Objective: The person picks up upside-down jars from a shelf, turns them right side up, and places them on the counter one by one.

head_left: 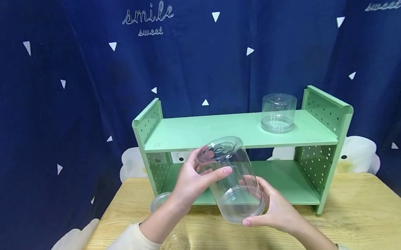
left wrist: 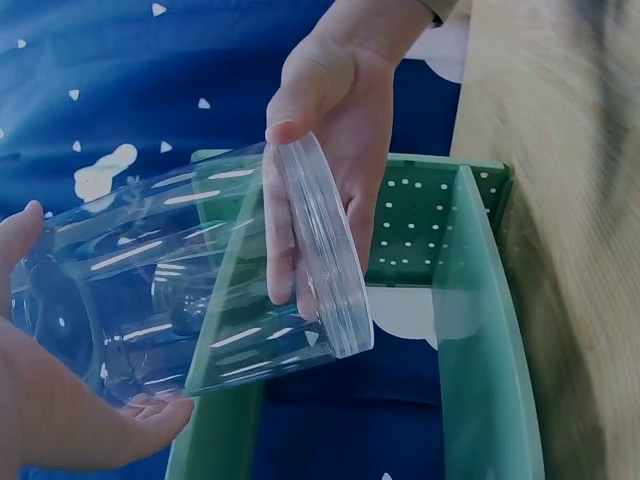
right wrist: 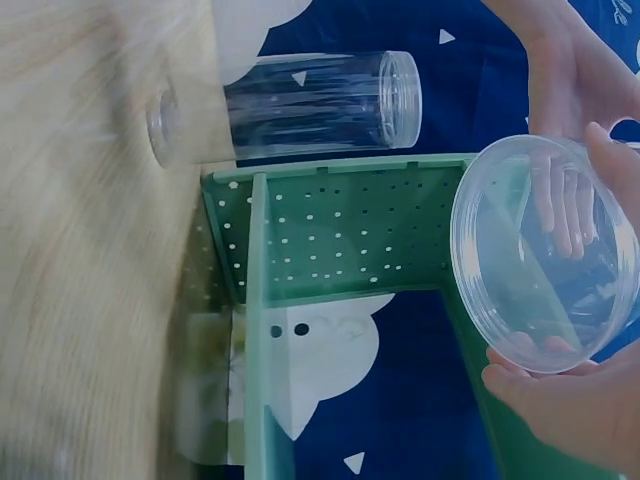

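A clear plastic jar [head_left: 233, 178] is held tilted in front of the green shelf, its round base up and its lidded end down. My left hand [head_left: 189, 179] grips it near the base, thumb across the near side and fingers around the far side. At the lower end my right hand [head_left: 273, 207] holds the rim between thumb and fingers. The left wrist view shows the clear ridged lid [left wrist: 325, 250] at that end, with the right thumb on its edge. In the right wrist view, the lid's flat face [right wrist: 540, 260] points toward the camera.
The two-tier green shelf [head_left: 201, 129] stands on a wooden table [head_left: 220, 241]. A shorter clear jar [head_left: 278, 112] sits on its upper right. Another tall clear jar [right wrist: 330, 105] stands on the table at left, partly behind my left forearm. A dark blue curtain [head_left: 194, 68] hangs behind.
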Available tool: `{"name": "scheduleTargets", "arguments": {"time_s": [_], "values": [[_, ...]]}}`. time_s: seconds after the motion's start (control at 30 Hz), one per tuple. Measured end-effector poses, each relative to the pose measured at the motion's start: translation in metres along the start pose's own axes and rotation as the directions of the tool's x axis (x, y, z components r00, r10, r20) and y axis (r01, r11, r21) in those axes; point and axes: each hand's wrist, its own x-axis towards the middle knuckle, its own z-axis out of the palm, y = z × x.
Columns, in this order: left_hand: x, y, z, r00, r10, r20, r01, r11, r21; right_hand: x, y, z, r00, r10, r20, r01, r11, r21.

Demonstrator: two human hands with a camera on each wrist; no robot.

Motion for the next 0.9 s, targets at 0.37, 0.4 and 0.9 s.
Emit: {"name": "scheduleTargets", "arguments": {"time_s": [0.37, 0.4, 0.9], "values": [[-0.004, -0.015, 0.004, 0.994, 0.102, -0.048, -0.1, 0.994, 0.046, -0.003, 0.01, 0.002, 0.998, -0.01, -0.062, 0.009, 1.0, -0.01], [-0.005, -0.016, 0.004, 0.99, 0.127, -0.066, -0.122, 0.989, 0.079, -0.003, 0.01, 0.002, 0.998, -0.008, -0.068, 0.007, 1.0, -0.016], [-0.019, -0.017, 0.006, 0.793, 0.608, -0.037, -0.519, 0.707, 0.48, -0.01, 0.011, -0.002, 0.995, 0.037, -0.096, -0.042, 0.998, -0.052]]}}
